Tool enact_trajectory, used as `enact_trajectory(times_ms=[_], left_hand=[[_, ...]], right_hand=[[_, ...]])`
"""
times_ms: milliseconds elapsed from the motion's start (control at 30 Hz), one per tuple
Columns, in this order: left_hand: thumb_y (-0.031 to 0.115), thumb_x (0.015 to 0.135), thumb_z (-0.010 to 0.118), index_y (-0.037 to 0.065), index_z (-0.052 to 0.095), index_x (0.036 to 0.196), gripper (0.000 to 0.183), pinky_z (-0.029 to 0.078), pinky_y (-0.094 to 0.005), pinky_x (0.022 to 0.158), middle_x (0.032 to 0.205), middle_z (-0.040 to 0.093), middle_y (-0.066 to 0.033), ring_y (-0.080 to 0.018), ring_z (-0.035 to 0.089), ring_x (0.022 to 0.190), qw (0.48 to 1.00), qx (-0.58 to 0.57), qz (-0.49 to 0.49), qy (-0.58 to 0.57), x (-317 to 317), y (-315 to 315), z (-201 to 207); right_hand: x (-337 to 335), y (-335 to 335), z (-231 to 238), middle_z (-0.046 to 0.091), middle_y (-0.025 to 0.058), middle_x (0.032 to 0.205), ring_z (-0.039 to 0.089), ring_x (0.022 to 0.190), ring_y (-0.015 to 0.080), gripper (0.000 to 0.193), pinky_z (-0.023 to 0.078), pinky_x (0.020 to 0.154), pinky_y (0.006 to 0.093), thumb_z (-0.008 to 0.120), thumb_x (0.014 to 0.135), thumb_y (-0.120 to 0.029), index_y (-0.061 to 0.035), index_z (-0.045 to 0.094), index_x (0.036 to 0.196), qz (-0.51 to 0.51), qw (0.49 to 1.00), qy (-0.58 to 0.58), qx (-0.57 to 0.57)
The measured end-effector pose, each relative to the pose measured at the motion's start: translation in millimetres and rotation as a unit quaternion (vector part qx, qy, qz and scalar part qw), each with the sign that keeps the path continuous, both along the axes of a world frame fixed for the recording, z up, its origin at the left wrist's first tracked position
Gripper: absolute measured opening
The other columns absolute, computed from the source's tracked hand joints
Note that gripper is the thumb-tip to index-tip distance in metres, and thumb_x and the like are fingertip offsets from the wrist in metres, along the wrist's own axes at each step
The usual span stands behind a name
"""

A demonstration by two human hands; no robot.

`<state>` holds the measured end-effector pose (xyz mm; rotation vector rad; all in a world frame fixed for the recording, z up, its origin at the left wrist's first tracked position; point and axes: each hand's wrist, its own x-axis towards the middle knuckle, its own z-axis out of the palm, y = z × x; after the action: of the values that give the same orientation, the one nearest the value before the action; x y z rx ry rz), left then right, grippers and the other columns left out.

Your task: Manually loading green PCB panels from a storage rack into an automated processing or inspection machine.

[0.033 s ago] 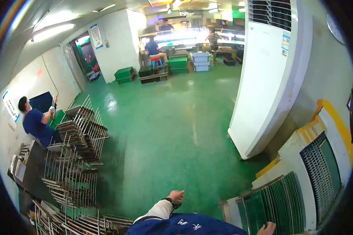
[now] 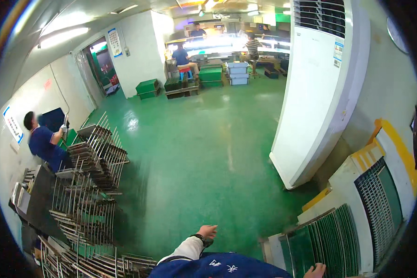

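Observation:
My left hand (image 2: 207, 231) is held out in front of my body over the green floor, below a white sleeve and a dark wristwatch. Its fingers look loosely curled together, with nothing visible in them. At the lower right, my right hand (image 2: 315, 270) is partly cut off by the picture's edge. Its visible fingers are apart, by the near edge of a row of upright green panels (image 2: 334, 241). Whether they touch a panel cannot be made out, and no held object shows.
Metal-rod racks (image 2: 85, 208) line the left, beside a dark table (image 2: 44, 204). A co-worker (image 2: 48, 146) in dark blue stands behind them holding a dark panel. A tall white air conditioner (image 2: 312, 97) stands at right. Across the floor (image 2: 194, 153), people sit and stand at a lit bench (image 2: 222, 45).
The co-worker at the left has shifted slightly, the head and the dark panel moving a little to the right. My own hands stay nearly where they were.

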<state>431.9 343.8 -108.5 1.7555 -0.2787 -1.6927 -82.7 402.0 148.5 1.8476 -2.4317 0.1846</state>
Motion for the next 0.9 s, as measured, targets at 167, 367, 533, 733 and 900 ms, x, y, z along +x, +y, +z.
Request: enact_trajectory(times_ms=[167,367,533,733,900], left_hand=[[0.035,0.079,0.06,0.0,0.052,0.104,0.044,0.05,-0.036,0.063,0.094,0.06,-0.0122,-0.0238,0.059,0.079,0.997,-0.008,0.073,0.016,35.9,20.1,-36.3],[0.031,0.079,0.06,-0.001,0.047,0.11,0.046,0.049,-0.0386,0.066,0.1,0.057,-0.0173,-0.0294,0.058,0.082,0.992,0.0,0.128,0.013,45.7,48.6,-20.1],[0.031,0.08,0.059,-0.002,0.046,0.11,0.046,0.048,-0.04,0.068,0.102,0.056,-0.018,-0.0305,0.058,0.083,0.989,0.014,0.142,0.037,35.1,32.5,-36.1],[0.032,0.08,0.058,-0.001,0.048,0.11,0.046,0.048,-0.0401,0.071,0.104,0.057,-0.0169,-0.0306,0.058,0.088,0.995,-0.007,0.086,0.045,30.1,19.4,-37.6],[0.03,0.081,0.059,-0.002,0.048,0.108,0.043,0.049,-0.0395,0.072,0.104,0.057,-0.0168,-0.0301,0.058,0.087,0.996,-0.001,0.08,0.046,20.0,15.4,-26.7]], right_hand=[[11.3,-8.3,12.3,0.056,0.0157,0.089,0.054,0.083,0.0314,0.022,0.043,0.073,0.0384,0.047,0.086,-0.021,-0.0018,0.051,0.097,-0.033,0.992,-0.016,0.117],[18.6,-25.2,45.0,0.043,0.0187,0.124,0.038,0.119,0.0284,0.045,0.035,0.094,0.0357,0.043,0.088,-0.025,0.0019,0.038,0.124,-0.101,0.941,-0.124,0.298],[-37.1,-45.4,4.4,0.02,0.0124,0.139,0.021,0.127,0.0278,0.061,0.017,0.103,0.0388,0.045,0.088,-0.031,-0.0032,0.016,0.134,-0.119,0.876,-0.205,0.42],[-73.9,-47.7,-67.6,0.058,0.0241,0.088,0.056,0.088,0.0381,0.039,0.044,0.076,0.0407,0.072,0.06,-0.021,0.0061,0.059,0.085,-0.083,0.977,-0.143,0.135],[-89.9,-50.2,-95.0,0.058,0.023,0.084,0.056,0.083,0.0387,0.033,0.045,0.07,0.0437,0.07,0.06,-0.021,0.005,0.058,0.077,-0.069,0.986,-0.122,0.088]])
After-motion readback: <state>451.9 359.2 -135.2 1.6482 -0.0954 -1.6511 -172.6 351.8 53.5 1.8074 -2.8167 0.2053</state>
